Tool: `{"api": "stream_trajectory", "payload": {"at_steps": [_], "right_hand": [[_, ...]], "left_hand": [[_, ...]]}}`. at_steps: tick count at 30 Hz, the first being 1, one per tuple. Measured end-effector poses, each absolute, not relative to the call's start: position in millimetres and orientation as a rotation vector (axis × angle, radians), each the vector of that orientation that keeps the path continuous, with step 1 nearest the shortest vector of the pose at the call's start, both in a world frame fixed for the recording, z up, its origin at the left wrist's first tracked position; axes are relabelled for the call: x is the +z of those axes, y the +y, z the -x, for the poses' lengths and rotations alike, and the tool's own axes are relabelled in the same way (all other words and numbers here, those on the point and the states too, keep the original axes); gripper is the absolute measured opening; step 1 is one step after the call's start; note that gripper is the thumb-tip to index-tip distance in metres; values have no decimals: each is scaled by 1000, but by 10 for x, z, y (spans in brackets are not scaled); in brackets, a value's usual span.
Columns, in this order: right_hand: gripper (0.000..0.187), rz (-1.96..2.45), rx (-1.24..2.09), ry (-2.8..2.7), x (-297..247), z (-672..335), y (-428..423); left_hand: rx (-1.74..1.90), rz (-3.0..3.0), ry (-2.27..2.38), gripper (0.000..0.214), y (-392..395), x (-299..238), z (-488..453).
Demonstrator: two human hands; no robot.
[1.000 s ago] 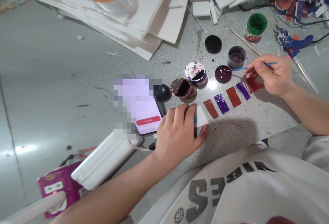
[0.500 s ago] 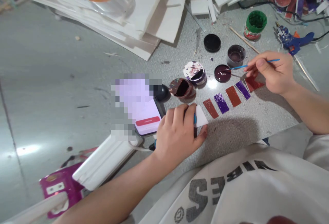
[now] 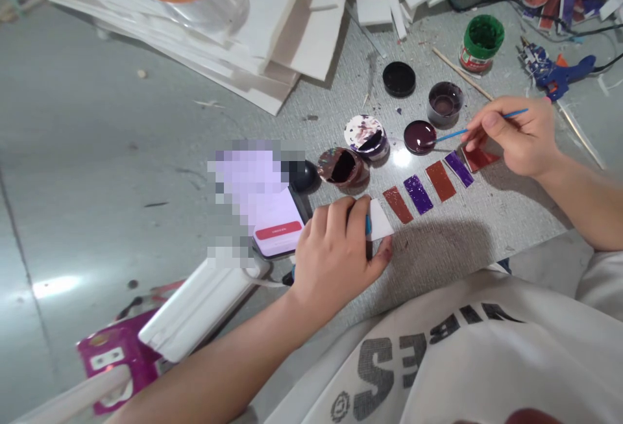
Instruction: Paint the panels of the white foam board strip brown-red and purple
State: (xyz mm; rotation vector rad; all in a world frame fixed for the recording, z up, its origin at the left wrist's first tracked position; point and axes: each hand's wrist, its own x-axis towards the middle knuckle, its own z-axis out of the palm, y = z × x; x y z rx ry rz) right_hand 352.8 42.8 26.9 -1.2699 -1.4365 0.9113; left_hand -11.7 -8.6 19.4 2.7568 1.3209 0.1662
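Observation:
My right hand is closed in a pinch on a thin blue paintbrush. The brush tip lies in dark maroon paint in a round black lid. My left hand grips a small white board piece on the table, its thumb along the near edge; something blue shows under its fingers. Between the hands lie painted strips: a brown one, a purple one, a second brown one and a narrow purple one. A dark red piece sits partly under my right hand.
Behind the strips stand a brown paint jar, a white-topped purple jar, a clear cup and a green jar. A glue gun is at right. A phone and white power bank lie left; white boards are stacked behind.
The brush tip has shifted slightly toward the near side of the paint lid. My left hand stays on the white piece. The whole view has moved a little.

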Motion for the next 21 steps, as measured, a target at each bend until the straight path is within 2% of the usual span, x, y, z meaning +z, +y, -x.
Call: {"api": "stream_trajectory", "payload": {"at_steps": [14, 21], "right_hand": [[38, 1241, 839, -1286, 338, -3477, 431], [48, 1255, 848, -1109, 268, -3536, 543]], "left_hand": [[198, -2775, 1297, 64, -81, 207, 104], [164, -2737, 1323, 64, -90, 188, 110]]}}
